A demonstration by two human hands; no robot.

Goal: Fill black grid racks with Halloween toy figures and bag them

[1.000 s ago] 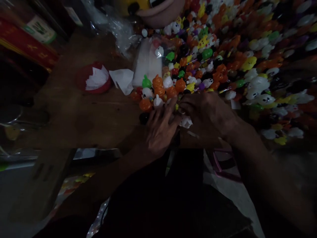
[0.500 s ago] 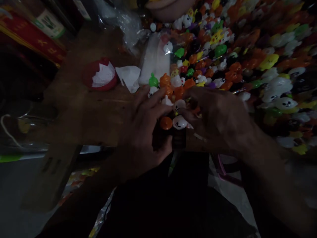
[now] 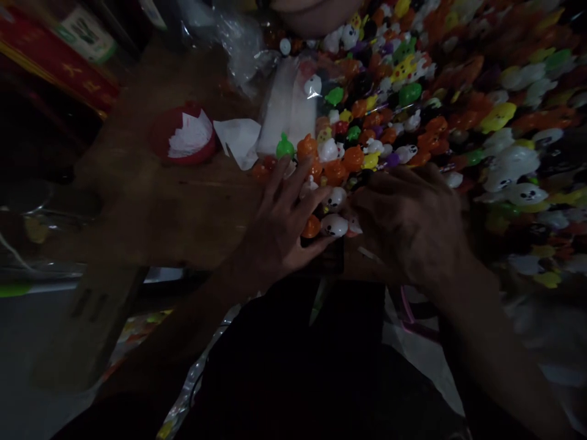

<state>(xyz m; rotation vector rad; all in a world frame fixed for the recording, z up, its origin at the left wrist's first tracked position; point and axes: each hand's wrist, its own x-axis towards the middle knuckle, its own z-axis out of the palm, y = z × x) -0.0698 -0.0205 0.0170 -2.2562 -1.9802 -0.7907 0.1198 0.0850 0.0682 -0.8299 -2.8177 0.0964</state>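
Note:
My left hand (image 3: 279,226) lies at the left of a tight cluster of small plastic figures, its fingers spread and touching them. Near its thumb and forefinger are an orange pumpkin-like figure (image 3: 311,227) and a white ghost-like figure (image 3: 334,225) with a black face. Another white figure (image 3: 336,199) sits just behind. My right hand (image 3: 408,220) is closed at the cluster's right side, fingers curled down; what they hold, if anything, is hidden. A pale pinkish piece (image 3: 353,225) shows beside its fingertips. Under the cluster, a dark slotted tray (image 3: 337,260) is partly visible.
A big heap of orange, white, green and yellow figures (image 3: 435,131) spreads over the right. On the wooden table (image 3: 183,208) stand a red bowl (image 3: 158,137) of paper slips and a white paper (image 3: 241,140). A clear plastic packet (image 3: 284,107) lies behind the cluster.
My left hand has shifted right, its thumb now beneath the white ghost-like figure. My right hand has drawn slightly right and its fingers are more curled.

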